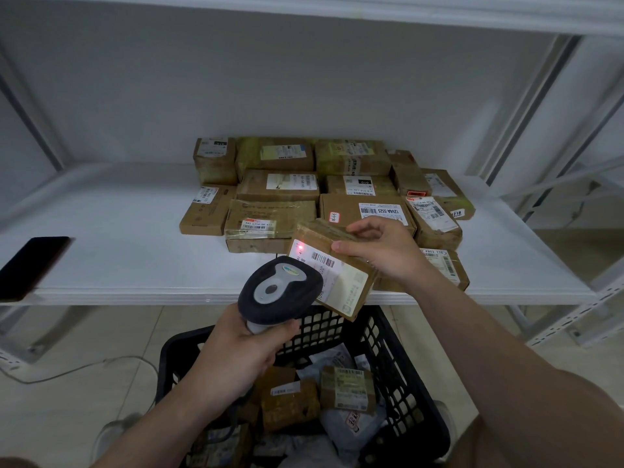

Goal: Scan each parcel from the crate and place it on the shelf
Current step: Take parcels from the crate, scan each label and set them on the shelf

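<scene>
1. One parcel (332,275) in play: I am watching it being held in the air at the shelf's (135,265) front edge, above the crate's (405,366) far rim.
2. The parcel is a small brown cardboard box, wrapped in clear tape and tilted. Its white label is facing up, showing a barcode, and a red dot of light is falling on the label's upper left corner.
3. Right hand (378,248): it is gripping the parcel by its upper right end, thumb lying on the labelled face and fingers curling over the top edge.
4. Left hand (243,352): its fingers are wrapping fully round the handle of the one scanner (280,285), whose dark head is pointing at the label, just beside it.
5. On the shelf I am counting thirteen brown boxes (278,185), packed closely together in rough rows, most with labels up; some overlap, so the count is approximate.
6. One dark phone (33,261) is lying at the shelf's left edge, well apart from the boxes.
7. One black crate is sitting on the floor, holding more brown boxes and grey bags; I cannot count these.
</scene>
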Motion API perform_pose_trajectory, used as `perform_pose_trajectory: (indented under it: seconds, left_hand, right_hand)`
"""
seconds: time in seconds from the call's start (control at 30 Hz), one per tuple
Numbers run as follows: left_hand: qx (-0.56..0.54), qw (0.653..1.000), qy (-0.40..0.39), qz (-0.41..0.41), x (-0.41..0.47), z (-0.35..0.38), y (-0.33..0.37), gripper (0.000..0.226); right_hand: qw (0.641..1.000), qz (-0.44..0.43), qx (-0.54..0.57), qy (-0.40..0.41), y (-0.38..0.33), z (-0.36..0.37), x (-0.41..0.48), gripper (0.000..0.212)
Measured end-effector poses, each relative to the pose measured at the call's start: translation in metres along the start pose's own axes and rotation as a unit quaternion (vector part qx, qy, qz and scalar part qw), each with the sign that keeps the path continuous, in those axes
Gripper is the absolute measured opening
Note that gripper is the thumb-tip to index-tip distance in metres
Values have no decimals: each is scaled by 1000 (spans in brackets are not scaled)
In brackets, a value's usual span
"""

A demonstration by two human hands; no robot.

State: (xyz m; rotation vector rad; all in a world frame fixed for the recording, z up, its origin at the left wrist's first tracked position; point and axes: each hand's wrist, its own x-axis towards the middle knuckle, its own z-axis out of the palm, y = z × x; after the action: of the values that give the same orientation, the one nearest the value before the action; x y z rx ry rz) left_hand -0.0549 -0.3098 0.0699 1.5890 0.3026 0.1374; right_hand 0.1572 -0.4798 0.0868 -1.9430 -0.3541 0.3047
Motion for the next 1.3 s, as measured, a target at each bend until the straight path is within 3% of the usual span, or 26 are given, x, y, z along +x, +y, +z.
perform_pose_trajectory:
  seconds: [0.13,0.27,0.63,0.77,0.9,1.13,1.3]
  left_hand:
    - [-2,1000,3,-5,0,0,-1,29]
    - [12,1000,-5,-2,-1,0,2,20]
    - [-5,1000,-1,-12,0,-2,0,21]
    - [-11,1000,9,-9,0,-2,-1,42]
    - [-2,1000,25,-4,-1,-3,1,29]
    - [-26,997,70,-7,2,-9,0,33]
    - [-25,997,70,-1,1,-12,-1,33]
  right_hand:
    - [1000,-1,-2,1,1,0,1,48]
    - [1000,-2,6,1,0,1,1,48]
    - [1000,-2,0,-9,-3,6,-1,52]
    - [1000,3,-3,-10,-4,4,-1,50]
    - [1000,14,-19,-15,-1,5,0,49]
    - [993,85,-62,-54,15,16,5,45]
    - [990,63,-115,-60,20,23,9,36]
